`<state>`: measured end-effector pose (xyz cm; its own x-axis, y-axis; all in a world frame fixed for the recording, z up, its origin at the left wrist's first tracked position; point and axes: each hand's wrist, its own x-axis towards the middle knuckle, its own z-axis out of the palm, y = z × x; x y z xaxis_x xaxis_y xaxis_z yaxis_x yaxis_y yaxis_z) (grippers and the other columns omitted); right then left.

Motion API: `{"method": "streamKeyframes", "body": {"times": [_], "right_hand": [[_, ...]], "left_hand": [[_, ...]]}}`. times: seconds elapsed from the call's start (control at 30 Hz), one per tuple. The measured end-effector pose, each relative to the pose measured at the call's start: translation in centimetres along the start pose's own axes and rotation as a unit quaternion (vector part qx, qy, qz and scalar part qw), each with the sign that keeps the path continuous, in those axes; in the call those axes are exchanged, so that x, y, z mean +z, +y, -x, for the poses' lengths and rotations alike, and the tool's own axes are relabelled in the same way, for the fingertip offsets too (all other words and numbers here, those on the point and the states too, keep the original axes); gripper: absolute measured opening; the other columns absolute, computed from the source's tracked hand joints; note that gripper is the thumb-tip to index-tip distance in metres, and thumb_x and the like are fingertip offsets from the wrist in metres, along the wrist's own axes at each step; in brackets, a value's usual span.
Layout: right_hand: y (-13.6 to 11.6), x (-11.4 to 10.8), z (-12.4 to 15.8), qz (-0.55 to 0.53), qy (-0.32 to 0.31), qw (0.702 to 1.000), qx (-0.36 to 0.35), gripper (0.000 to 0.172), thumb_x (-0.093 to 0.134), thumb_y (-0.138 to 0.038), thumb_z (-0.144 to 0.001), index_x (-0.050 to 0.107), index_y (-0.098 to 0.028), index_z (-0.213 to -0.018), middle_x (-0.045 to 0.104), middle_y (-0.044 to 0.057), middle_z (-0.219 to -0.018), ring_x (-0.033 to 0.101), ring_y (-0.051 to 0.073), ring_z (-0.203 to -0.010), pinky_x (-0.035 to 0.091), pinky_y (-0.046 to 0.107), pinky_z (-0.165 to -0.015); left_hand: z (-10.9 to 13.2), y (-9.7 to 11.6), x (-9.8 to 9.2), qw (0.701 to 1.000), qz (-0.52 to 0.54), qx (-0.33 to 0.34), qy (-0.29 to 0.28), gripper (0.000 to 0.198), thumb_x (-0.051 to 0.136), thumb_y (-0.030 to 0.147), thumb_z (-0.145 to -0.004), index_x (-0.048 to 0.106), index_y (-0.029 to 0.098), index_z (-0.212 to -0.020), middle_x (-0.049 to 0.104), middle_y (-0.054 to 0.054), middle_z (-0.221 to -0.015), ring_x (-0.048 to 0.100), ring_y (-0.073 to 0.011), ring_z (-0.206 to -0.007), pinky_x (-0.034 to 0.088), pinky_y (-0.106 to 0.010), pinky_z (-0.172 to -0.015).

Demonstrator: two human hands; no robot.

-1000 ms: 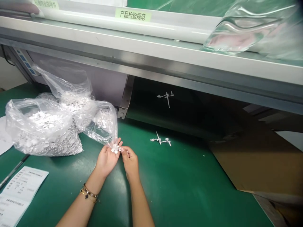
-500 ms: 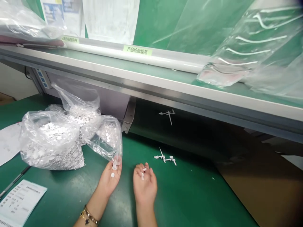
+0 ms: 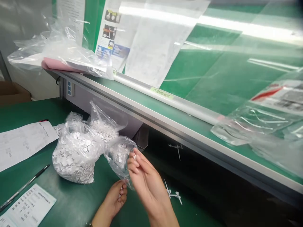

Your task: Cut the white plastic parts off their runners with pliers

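Observation:
My left hand (image 3: 115,198) is closed, with thumb and forefinger at the lower rim of a small clear plastic bag (image 3: 113,167). Small white pieces show between its curled fingers. My right hand (image 3: 149,183) is raised at the right side of that bag, palm up, its fingers curled around a small white plastic piece (image 3: 134,157). Inside the bag lie round white discs (image 3: 120,160). Behind my right wrist, a thin branching white plastic sprue (image 3: 174,194) rests on the green table.
A large bag of white pieces (image 3: 73,160) and another filled bag (image 3: 104,129) stand on the left. A pen (image 3: 26,186), a printed slip (image 3: 28,206) and a paper sheet (image 3: 26,143) lie farther left. A metal-edged shelf (image 3: 165,130) crosses above the table.
My right hand has risen from the table to the bag's side, and its fingers have curled. My left hand has closed over the pieces in its palm. The view has turned left and tilted.

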<state>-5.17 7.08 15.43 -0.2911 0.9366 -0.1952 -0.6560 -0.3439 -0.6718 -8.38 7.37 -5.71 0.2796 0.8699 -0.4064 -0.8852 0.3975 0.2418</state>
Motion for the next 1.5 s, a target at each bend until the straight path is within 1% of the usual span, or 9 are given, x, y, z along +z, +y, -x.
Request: {"method": "streamKeyframes", "body": {"times": [0.13,0.33,0.43,0.7,0.87,1.03,1.13,1.23,1.5], "right_hand": [[-1.8,6.4,-3.3,0.266,-0.076,0.958,-0.072,0.016,0.062,-0.017,-0.073,0.058,-0.019,-0.088,0.049,0.000,-0.078,0.038,0.006,-0.057,0.036,0.019,-0.050],[-1.3,9.8,-10.1,0.726,-0.078,0.620,-0.288,0.028,0.039,-0.005,-0.075,0.060,-0.017,-0.089,0.056,0.008,-0.097,0.053,0.016,-0.089,0.041,0.030,-0.078],[-0.3,9.3,-13.5,0.800,-0.070,0.529,-0.275,0.033,0.041,-0.005,-0.073,0.061,-0.017,-0.096,0.060,0.010,-0.095,0.056,0.018,-0.083,0.042,0.029,-0.072],[-0.6,8.6,-17.4,0.825,-0.054,0.506,-0.245,0.028,0.055,-0.018,-0.073,0.065,-0.014,-0.099,0.066,0.014,-0.090,0.060,0.024,-0.081,0.043,0.031,-0.071],[-0.4,6.0,-8.2,0.720,-0.098,0.570,-0.382,0.026,0.044,-0.023,-0.082,0.065,-0.024,-0.098,0.062,0.007,-0.099,0.054,0.023,-0.101,0.038,0.040,-0.092],[2.8,-3.9,1.6,0.616,0.155,0.590,-0.499,0.007,0.051,-0.019,-0.077,0.055,-0.024,-0.077,0.051,0.004,-0.083,0.050,0.020,-0.086,0.041,0.038,-0.080],[5.8,-10.3,3.6,0.611,0.281,0.611,-0.419,0.007,0.047,-0.018,-0.077,0.052,-0.022,-0.075,0.049,0.003,-0.082,0.049,0.017,-0.078,0.042,0.032,-0.070],[7.6,-13.8,2.8,0.654,0.218,0.664,-0.289,0.017,0.046,-0.019,-0.077,0.059,-0.020,-0.088,0.055,0.006,-0.091,0.053,0.018,-0.083,0.045,0.033,-0.074],[7.6,-14.8,0.7,0.694,0.178,0.667,-0.205,0.020,0.046,-0.017,-0.075,0.063,-0.019,-0.085,0.058,0.007,-0.093,0.056,0.018,-0.079,0.046,0.031,-0.075]], "left_hand": [[-0.1,0.1,0.5,0.999,0.019,-0.021,0.026,0.017,0.061,0.013,-0.078,0.048,0.012,-0.068,0.038,0.005,-0.059,0.025,0.0011,-0.040,0.008,-0.012,-0.035],[-0.7,-0.4,0.8,0.998,0.030,-0.050,0.011,0.015,0.059,0.016,-0.080,0.048,0.012,-0.071,0.037,0.006,-0.057,0.026,0.0006,-0.039,0.006,-0.011,-0.035],[-0.7,-0.3,1.2,0.998,0.025,-0.065,0.005,0.017,0.058,0.016,-0.081,0.047,0.012,-0.070,0.036,0.006,-0.056,0.025,0.0004,-0.038,0.004,-0.011,-0.034],[-0.5,0.4,1.6,0.993,0.097,-0.056,0.028,0.023,0.048,0.015,-0.087,0.048,0.012,-0.064,0.041,0.003,-0.054,0.029,-0.0003,-0.036,0.009,-0.011,-0.032],[-0.5,1.2,1.4,0.981,0.169,-0.071,0.057,0.018,0.048,0.008,-0.083,0.054,0.011,-0.067,0.054,-0.004,-0.061,0.052,-0.0082,-0.050,0.042,-0.017,-0.046],[0.0,1.7,1.7,0.979,0.190,-0.073,-0.015,0.020,0.046,0.007,-0.082,0.061,0.006,-0.094,0.064,-0.014,-0.096,0.062,-0.0199,-0.095,0.050,-0.030,-0.085],[0.4,1.6,1.9,0.981,0.162,-0.096,-0.045,0.024,0.047,0.008,-0.082,0.060,0.005,-0.101,0.065,-0.015,-0.101,0.061,-0.0203,-0.099,0.049,-0.031,-0.088],[0.8,1.2,2.2,0.985,0.101,-0.116,-0.083,0.021,0.047,0.008,-0.083,0.063,0.007,-0.097,0.067,-0.011,-0.095,0.063,-0.0175,-0.093,0.048,-0.027,-0.085],[0.4,0.9,2.2,0.984,0.060,-0.144,-0.087,0.018,0.048,0.006,-0.082,0.066,0.007,-0.084,0.066,-0.010,-0.082,0.061,-0.0124,-0.078,0.047,-0.020,-0.078]]}}
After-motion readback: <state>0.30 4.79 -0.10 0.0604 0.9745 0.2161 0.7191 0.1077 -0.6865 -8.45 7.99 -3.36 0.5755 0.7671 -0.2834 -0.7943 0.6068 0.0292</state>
